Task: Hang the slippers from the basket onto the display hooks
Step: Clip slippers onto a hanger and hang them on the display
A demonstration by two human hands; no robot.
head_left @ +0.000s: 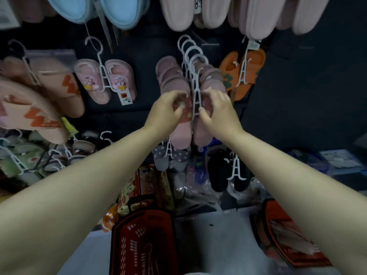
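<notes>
hands (168, 109) on pink slippers (179, 136)

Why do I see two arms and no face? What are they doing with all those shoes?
There is no machine here. The camera sits on a person's head and looks down, so you see only that person's own arms. The left hand and the right hand each pinch one of a pair of pink slippers that hang on a white hanger. Behind them is a dark wall full of hanging slippers, like the orange slippers to the right. Down below stands a red basket.
</notes>
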